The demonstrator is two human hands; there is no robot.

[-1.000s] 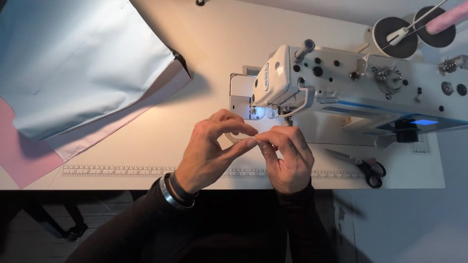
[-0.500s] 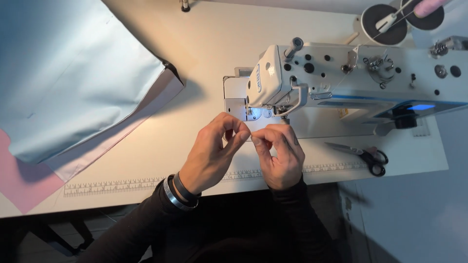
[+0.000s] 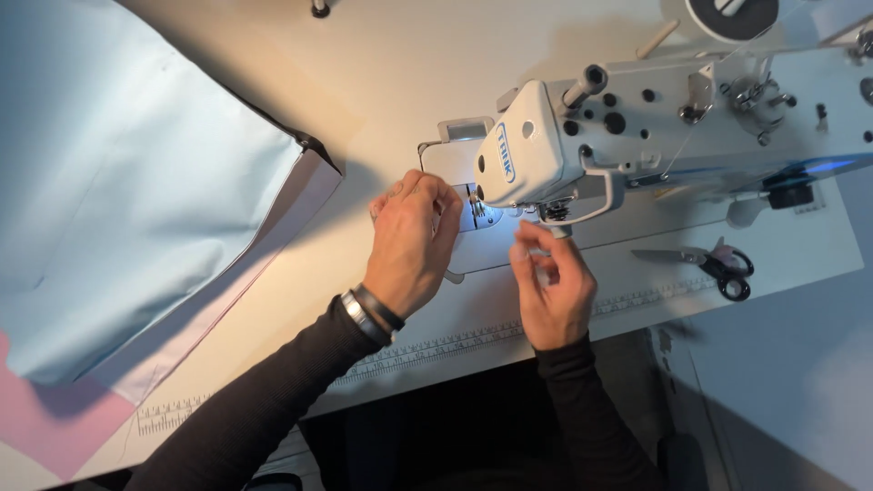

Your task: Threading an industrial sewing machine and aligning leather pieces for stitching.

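Both hands have parted since half a second ago, when they met pinching below the needle. Now the left hand (image 3: 414, 241) lies palm down, fingers curled at the presser foot (image 3: 476, 202), holding nothing visible. Beside it, the right hand (image 3: 552, 286) hovers with fingertips narrowly pinched; whether on thread cannot be told. Across the table (image 3: 273, 300), the white sewing machine (image 3: 655, 127) runs lengthwise rightward. Scissors (image 3: 718, 264) lie well right; blue fabric (image 3: 118, 182) far left.

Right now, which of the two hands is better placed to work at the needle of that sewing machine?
Probably the left hand: its fingertips lie on the lit plate right beside the needle. The right hand hovers lower, in front of the sewing machine, fingers pinched.
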